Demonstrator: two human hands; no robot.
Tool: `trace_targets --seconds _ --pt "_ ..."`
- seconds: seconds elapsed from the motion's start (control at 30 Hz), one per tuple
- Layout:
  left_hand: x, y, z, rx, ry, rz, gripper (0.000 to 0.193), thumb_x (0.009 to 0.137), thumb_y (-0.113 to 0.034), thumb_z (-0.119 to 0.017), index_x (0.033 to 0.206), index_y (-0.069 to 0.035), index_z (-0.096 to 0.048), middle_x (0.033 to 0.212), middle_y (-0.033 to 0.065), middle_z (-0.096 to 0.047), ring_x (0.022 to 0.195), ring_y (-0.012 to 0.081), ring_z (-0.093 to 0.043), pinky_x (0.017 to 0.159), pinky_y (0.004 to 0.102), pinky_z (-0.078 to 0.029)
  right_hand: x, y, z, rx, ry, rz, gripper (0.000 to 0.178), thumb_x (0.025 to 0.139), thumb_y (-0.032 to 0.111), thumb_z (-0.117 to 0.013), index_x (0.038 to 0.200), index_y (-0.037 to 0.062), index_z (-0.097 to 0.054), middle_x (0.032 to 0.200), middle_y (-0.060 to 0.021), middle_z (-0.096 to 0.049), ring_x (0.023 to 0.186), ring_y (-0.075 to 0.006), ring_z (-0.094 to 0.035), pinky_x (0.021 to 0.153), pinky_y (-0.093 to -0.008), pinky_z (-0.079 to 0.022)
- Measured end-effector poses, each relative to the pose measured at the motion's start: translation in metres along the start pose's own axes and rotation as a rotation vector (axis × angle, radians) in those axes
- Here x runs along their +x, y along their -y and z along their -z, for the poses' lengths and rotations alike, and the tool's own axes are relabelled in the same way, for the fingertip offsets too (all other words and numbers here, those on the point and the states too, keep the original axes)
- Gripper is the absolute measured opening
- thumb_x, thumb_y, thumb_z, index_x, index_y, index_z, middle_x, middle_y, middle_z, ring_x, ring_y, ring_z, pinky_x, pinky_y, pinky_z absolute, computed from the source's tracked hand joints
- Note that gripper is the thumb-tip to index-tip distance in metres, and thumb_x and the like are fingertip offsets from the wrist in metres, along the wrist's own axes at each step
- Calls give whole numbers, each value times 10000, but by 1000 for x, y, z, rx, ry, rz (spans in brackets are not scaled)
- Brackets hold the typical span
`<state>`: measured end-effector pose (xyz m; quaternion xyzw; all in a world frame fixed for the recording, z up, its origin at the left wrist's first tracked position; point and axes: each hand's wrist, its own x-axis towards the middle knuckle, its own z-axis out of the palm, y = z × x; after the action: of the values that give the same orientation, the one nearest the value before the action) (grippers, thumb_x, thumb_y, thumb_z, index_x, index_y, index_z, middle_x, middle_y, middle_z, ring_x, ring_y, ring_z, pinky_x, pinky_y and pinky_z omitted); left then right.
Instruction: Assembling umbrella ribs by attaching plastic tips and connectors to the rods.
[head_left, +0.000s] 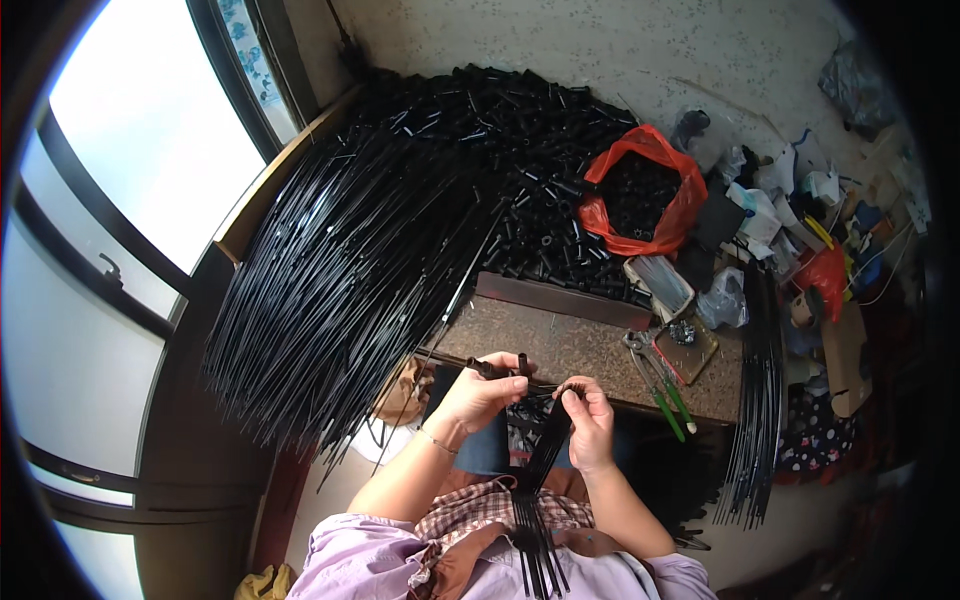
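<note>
In left hand (pixel 483 395), fingers curled nearly closed, black tubular sleeves (pixel 481 368) held; bundle of black strips (pixel 549 440) pinched near top by right hand (pixel 590 420), draped over lap. Strip ends apparently being sorted by fingertips; steady pinch called for next. Speckled brown tabletop (pixel 560 335) heaped with short black tubes (pixel 545 245); green-handled pliers (pixel 662 405) laid at edge. Room lit by window (pixel 140 130).

Two bare hands (pixel 482 397), one open red plastic bag (pixel 690 200) and apparently one pair of green-handled metal pliers (pixel 667 409) are showing.
</note>
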<state>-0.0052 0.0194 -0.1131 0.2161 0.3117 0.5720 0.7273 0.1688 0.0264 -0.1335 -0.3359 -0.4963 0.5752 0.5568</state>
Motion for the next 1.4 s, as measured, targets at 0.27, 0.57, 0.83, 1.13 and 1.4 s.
trace_targets --seconds 0.27,0.57,0.83,1.13,1.4 --pt "0 17 2 -304 173 141 217 796 8 -594 1008 29 -552 965 131 -605 815 171 -611 741 250 -521 -11 6 -21 165 -103 -78 204 839 68 -596 991 60 -460 897 -12 -519 820 -88 -494 776 -223 -403" --pt "1 13 4 -157 178 88 212 773 -14 -638 973 23 -576 996 104 -583 830 157 -564 774 263 -474 -10 0 -21 204 -75 -133 201 839 86 -611 971 58 -462 871 12 -502 787 -59 -473 734 -194 -391" --pt "-9 2 -16 729 141 -514 312 692 -66 -724 974 7 -611 885 60 -586 777 150 -543 715 248 -427 -11 13 -29 278 -63 -156 184 846 74 -598 968 55 -462 878 -2 -515 789 -65 -489 718 -191 -405" --pt "-13 17 -12 168 58 -94 271 735 -65 -705 978 -3 -602 860 39 -606 742 103 -560 684 232 -458 -8 1 -18 364 38 -260 172 837 113 -624 922 72 -481 848 25 -534 787 -57 -495 738 -197 -404" --pt "-11 -12 -15 803 173 -320 231 708 -39 -716 897 45 -614 822 76 -605 644 172 -596 565 279 -487 -9 5 -18 496 90 -395 182 842 188 -618 928 65 -516 850 -1 -566 753 -93 -555 713 -238 -464"
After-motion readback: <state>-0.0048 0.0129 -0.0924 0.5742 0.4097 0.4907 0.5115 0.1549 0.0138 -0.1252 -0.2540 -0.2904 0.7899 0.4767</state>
